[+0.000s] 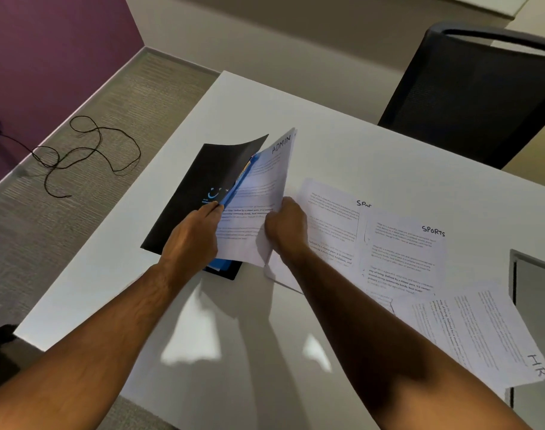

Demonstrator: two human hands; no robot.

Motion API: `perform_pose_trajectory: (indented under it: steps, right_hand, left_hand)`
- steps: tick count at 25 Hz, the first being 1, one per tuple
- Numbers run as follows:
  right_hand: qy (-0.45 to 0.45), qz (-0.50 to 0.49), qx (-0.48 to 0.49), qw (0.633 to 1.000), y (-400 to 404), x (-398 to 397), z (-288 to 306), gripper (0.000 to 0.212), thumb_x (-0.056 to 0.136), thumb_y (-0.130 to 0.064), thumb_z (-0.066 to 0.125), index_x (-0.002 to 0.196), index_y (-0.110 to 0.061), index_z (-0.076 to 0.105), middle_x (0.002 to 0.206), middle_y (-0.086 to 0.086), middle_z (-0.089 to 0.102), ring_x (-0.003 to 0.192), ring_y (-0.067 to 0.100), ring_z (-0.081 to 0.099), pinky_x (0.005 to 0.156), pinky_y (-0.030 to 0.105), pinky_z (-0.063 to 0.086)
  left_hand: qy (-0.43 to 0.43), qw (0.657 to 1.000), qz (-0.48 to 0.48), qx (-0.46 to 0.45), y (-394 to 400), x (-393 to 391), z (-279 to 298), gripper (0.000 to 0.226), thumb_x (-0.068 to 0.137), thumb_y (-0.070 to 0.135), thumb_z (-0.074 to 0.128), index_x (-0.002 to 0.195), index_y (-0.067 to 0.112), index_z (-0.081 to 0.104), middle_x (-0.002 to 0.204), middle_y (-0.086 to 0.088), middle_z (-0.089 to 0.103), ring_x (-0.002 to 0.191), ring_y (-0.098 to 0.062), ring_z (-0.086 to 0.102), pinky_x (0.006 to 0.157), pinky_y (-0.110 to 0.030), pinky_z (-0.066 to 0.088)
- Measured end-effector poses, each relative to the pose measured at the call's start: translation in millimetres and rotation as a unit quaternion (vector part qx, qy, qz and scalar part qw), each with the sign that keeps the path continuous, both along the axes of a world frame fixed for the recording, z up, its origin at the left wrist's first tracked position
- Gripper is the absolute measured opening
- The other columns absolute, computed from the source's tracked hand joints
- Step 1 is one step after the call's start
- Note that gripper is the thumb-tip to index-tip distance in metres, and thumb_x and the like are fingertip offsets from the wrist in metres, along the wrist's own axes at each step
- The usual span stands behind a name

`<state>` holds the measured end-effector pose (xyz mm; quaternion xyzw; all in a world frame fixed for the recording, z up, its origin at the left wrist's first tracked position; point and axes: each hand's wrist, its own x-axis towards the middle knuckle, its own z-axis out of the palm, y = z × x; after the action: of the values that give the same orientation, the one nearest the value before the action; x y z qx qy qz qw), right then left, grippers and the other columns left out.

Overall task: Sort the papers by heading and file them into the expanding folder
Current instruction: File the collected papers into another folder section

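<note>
A black expanding folder [200,187] with blue dividers lies on the white table [373,150], its cover lifted. My left hand [192,235] grips the folder's blue divider edge and holds it apart. My right hand [285,226] holds a stack of sheets headed ADMIN [258,197], which stands tilted into the folder's opening. To the right lie sheets headed SPORTS [401,249], overlapping each other. A sheet headed HR [482,333] lies at the near right, turned sideways.
A black mesh chair [476,91] stands behind the table at the far right. A grey panel [535,280] sits at the table's right edge. A black cable [88,150] lies looped on the carpet to the left, by the purple wall.
</note>
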<state>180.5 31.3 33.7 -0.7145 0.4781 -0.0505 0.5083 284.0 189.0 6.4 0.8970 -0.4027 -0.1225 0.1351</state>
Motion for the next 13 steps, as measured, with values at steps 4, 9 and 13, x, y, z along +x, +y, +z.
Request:
perform_pose_trajectory:
  steps: [4, 9, 13]
  right_hand:
    - [-0.021, 0.018, 0.035, 0.999, 19.6, 19.8, -18.6, 0.015, 0.104, -0.027, 0.055, 0.114, -0.016, 0.058, 0.108, 0.004, 0.068, 0.093, 0.021, 0.068, 0.063, 0.026, 0.053]
    - [-0.034, 0.033, 0.064, 0.997, 36.9, 46.1, -33.3, 0.021, 0.102, -0.027, 0.061, 0.115, -0.011, 0.059, 0.107, 0.006, 0.068, 0.095, 0.020, 0.067, 0.076, 0.031, 0.057]
    - [-0.012, 0.051, 0.070, 0.996, 41.6, 63.3, -45.6, 0.023, 0.104, -0.020, 0.059, 0.123, -0.008, 0.056, 0.115, 0.012, 0.066, 0.103, 0.026, 0.065, 0.089, 0.037, 0.057]
  left_hand:
    - [-0.010, 1.000, -0.011, -0.020, -0.3, 4.9, -2.4, 0.062, 0.091, 0.013, 0.071, 0.148, 0.004, 0.046, 0.142, -0.016, 0.057, 0.111, -0.036, 0.067, 0.088, -0.041, 0.059]
    - [-0.078, 0.992, -0.048, -0.082, -1.4, 11.5, -3.4, 0.058, 0.078, 0.015, 0.083, 0.129, -0.007, 0.063, 0.124, -0.025, 0.069, 0.101, -0.042, 0.072, 0.089, -0.044, 0.053]
    - [-0.105, 0.985, -0.039, -0.135, -2.2, 12.4, -3.2, 0.040, 0.085, 0.010, 0.076, 0.118, -0.010, 0.069, 0.113, -0.026, 0.072, 0.097, -0.042, 0.074, 0.090, -0.038, 0.043]
